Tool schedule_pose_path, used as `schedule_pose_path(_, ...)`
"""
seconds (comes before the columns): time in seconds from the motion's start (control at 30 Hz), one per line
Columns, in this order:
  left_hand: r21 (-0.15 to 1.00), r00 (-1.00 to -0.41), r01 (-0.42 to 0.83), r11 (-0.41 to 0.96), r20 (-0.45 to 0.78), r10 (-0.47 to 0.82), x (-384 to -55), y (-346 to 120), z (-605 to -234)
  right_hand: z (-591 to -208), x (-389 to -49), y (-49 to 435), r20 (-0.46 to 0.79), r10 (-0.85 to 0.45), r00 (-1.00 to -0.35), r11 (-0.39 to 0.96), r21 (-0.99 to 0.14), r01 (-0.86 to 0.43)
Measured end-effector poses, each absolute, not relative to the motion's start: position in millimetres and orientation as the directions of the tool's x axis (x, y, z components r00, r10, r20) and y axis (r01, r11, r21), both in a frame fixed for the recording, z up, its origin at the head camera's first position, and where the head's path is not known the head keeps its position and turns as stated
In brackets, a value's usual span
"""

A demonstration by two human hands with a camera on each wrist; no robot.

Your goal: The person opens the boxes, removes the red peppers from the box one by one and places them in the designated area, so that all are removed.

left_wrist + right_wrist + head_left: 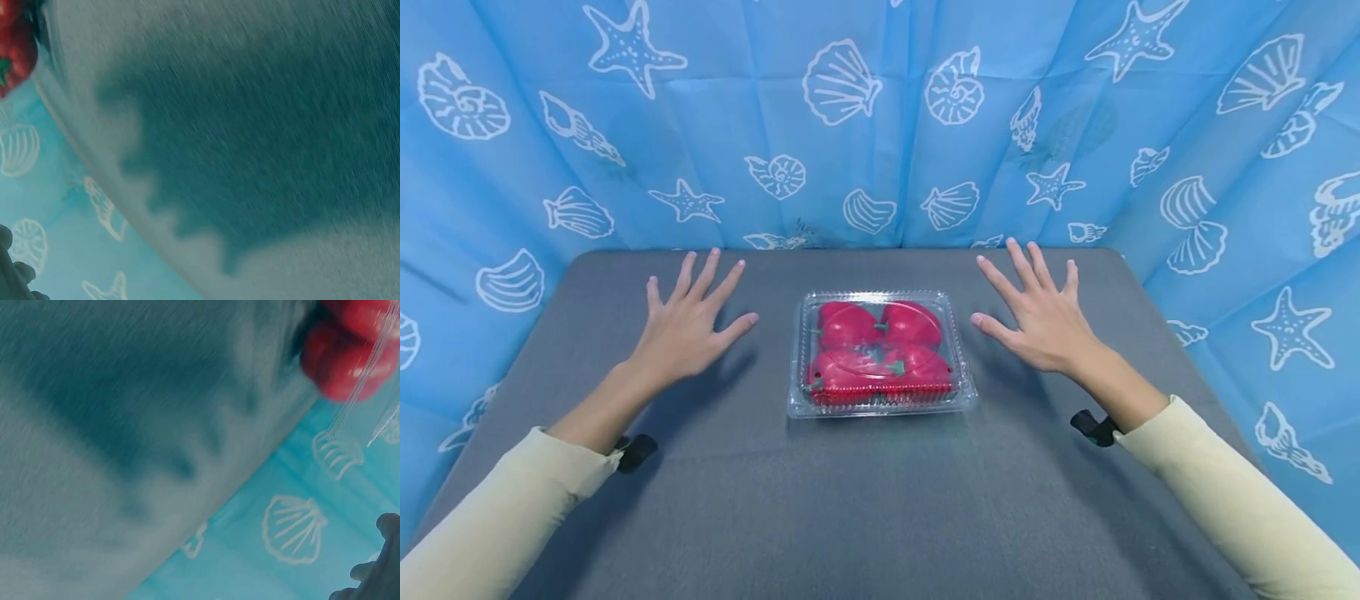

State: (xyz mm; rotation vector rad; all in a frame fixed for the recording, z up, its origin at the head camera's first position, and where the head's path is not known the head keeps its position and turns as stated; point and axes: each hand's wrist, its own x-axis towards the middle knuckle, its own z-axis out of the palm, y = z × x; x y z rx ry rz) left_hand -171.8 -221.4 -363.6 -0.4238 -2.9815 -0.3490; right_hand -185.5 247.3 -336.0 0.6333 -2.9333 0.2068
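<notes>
A clear plastic clamshell box [880, 354] with its lid closed lies in the middle of the grey table [850, 500]. Inside it are several red peppers [880, 350] with green stems. My left hand [688, 321] hovers left of the box, fingers spread straight, holding nothing. My right hand [1037, 312] hovers right of the box, likewise spread and empty. Both stay clear of the box. In the left wrist view a red pepper [14, 47] shows at the top left corner. In the right wrist view the box [356, 353] shows at the top right.
A blue cloth [880, 125] printed with white shells and starfish hangs round the back and both sides of the table. Black wrist straps [1093, 427] sit at both cuffs. Hand shadows fall on the grey surface [250, 144].
</notes>
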Motion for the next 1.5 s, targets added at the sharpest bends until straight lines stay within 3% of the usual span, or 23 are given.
schedule_pose_path(0.37,0.253,-0.930,0.367,0.895,0.125,0.346,-158,-196,-365,-337,-166,217,0.158,-0.521,-0.839,0.836,-0.106,-0.539)
schedule_pose_path(0.67,0.386,-0.921,0.377,0.842,0.059,0.385,-150,-184,-366,-335,-156,201,0.117,-0.607,-0.786,0.775,-0.134,-0.618)
schedule_pose_path(0.9,0.617,-0.889,0.317,0.721,-0.072,0.453,-144,-178,-368,-335,-146,189,0.078,-0.658,-0.749,0.736,-0.143,-0.662)
schedule_pose_path(1.23,0.706,-0.876,0.284,0.649,-0.084,0.475,-143,-175,-374,-345,-138,177,0.102,-0.743,-0.662,0.638,-0.192,-0.746)
schedule_pose_path(1.5,0.826,-0.878,0.122,0.550,-0.169,0.447,-140,-174,-374,-350,-130,165,0.156,-0.802,-0.576,0.545,-0.203,-0.813)
